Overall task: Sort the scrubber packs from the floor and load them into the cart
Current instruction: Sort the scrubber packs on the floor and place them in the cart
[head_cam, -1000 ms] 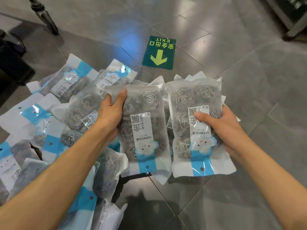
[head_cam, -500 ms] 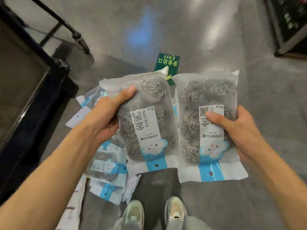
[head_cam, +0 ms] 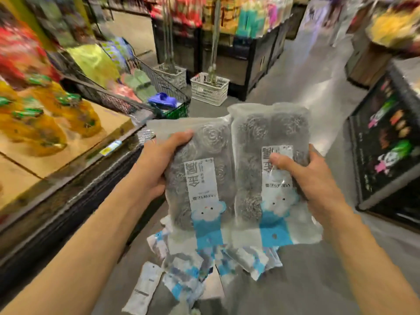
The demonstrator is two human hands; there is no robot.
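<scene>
I hold two clear packs of steel scrubbers side by side at chest height. My left hand point(head_cam: 156, 164) grips the left scrubber pack point(head_cam: 200, 178) by its left edge, thumb on top. My right hand point(head_cam: 311, 178) grips the right scrubber pack point(head_cam: 256, 137) by its right edge, thumb pressed on the white label. Both packs have a blue strip at the near end. Several more scrubber packs point(head_cam: 181, 271) lie on the grey floor below my hands. A wire shopping cart point(head_cam: 168, 87) stands ahead to the left, its far rim beyond the left pack.
A low display shelf point(head_cam: 68, 142) with yellow bagged goods runs along my left. Two white plastic baskets point(head_cam: 210, 88) stand on the floor ahead. A dark display stand point(head_cam: 384, 142) sits to the right. Open grey aisle floor point(head_cam: 318, 87) stretches ahead between them.
My view has lifted from the floor to the aisle. Both hands have kept their packs and raised them, with the pile of packs now below and the cart in sight.
</scene>
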